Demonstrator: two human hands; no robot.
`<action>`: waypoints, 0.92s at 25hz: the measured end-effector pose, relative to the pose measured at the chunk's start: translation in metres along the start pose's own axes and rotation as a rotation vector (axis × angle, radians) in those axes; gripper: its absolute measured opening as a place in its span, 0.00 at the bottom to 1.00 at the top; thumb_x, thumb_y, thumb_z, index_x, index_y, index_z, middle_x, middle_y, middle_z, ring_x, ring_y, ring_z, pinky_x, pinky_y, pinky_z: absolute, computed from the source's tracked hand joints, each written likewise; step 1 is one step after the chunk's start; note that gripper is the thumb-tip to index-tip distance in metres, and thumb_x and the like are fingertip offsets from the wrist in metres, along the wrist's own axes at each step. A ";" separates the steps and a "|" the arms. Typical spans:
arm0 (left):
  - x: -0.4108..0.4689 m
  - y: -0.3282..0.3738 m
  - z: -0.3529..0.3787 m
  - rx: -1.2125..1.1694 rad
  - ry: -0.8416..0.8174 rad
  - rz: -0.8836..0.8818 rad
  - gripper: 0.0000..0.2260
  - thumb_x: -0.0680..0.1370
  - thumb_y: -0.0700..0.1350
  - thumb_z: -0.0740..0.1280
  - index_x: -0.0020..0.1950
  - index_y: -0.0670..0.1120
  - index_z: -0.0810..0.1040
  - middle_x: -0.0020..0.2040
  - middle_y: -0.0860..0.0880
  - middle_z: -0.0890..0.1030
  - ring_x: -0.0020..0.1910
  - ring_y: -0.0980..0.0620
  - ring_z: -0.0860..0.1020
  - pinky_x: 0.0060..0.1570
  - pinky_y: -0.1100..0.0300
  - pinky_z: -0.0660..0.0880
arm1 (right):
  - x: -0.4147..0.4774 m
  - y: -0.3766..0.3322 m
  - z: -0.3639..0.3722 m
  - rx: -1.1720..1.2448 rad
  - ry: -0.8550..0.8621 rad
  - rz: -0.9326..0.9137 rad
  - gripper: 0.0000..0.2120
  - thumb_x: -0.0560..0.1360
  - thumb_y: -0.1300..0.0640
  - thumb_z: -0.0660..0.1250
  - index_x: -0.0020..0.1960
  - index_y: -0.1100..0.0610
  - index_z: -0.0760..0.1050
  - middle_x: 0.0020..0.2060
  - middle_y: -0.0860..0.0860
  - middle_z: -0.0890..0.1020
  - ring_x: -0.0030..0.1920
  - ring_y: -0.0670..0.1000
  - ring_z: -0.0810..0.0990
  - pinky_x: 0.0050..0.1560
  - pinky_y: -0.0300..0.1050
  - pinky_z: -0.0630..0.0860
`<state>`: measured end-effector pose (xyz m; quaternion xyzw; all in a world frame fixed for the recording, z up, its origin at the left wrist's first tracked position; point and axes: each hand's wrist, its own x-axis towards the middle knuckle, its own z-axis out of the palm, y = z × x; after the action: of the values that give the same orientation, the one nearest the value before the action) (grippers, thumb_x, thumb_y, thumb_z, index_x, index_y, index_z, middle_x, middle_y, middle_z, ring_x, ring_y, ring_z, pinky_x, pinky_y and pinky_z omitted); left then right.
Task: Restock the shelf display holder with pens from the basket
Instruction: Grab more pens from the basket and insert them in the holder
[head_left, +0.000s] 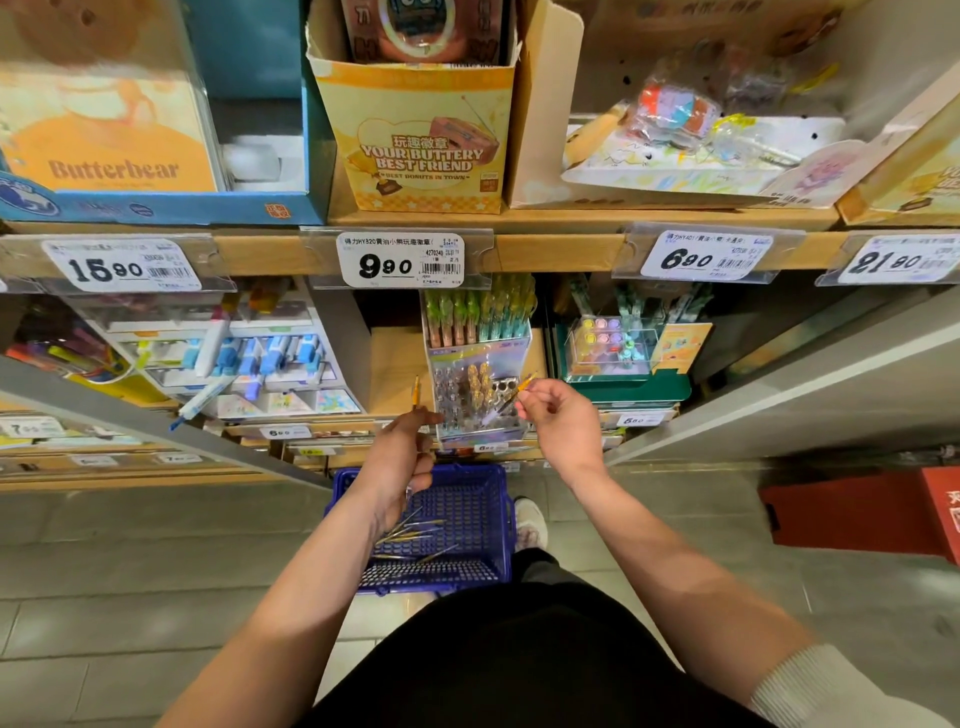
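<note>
Head view: right hand fingers pinch a slanted pen over the display holder; left hand fingers pinch an upright pen beside it, above the basket.

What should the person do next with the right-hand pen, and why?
Probably lower the yellow pen, pinched by the right hand, tip-first into an empty hole of the display holder. It slants over the holder, whose right-side holes look empty, while the left hand holds a second pen and more pens lie in the basket.
</note>
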<state>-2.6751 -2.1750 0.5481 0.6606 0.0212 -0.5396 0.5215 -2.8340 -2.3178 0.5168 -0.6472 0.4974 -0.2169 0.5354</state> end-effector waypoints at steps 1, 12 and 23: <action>-0.003 0.001 0.001 -0.034 -0.011 -0.013 0.08 0.84 0.46 0.56 0.57 0.45 0.72 0.33 0.51 0.65 0.24 0.56 0.57 0.20 0.65 0.54 | -0.001 0.002 0.003 -0.066 -0.002 -0.040 0.09 0.79 0.58 0.70 0.44 0.44 0.79 0.37 0.44 0.85 0.40 0.42 0.84 0.45 0.28 0.76; -0.011 0.001 0.004 -0.185 -0.078 -0.025 0.08 0.85 0.39 0.54 0.46 0.47 0.63 0.33 0.47 0.68 0.23 0.54 0.60 0.19 0.65 0.57 | -0.003 -0.005 0.023 -0.388 -0.042 -0.347 0.08 0.80 0.59 0.68 0.57 0.59 0.83 0.49 0.52 0.86 0.47 0.49 0.84 0.55 0.42 0.79; -0.004 -0.002 -0.001 -0.164 -0.084 0.065 0.03 0.85 0.42 0.62 0.53 0.46 0.75 0.37 0.46 0.81 0.29 0.52 0.75 0.27 0.61 0.75 | 0.001 0.003 0.033 -0.547 -0.108 -0.363 0.07 0.81 0.60 0.67 0.55 0.59 0.83 0.45 0.54 0.86 0.43 0.52 0.84 0.48 0.47 0.81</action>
<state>-2.6774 -2.1714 0.5498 0.5928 0.0217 -0.5461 0.5915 -2.8083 -2.3031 0.5027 -0.8557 0.3847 -0.1326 0.3198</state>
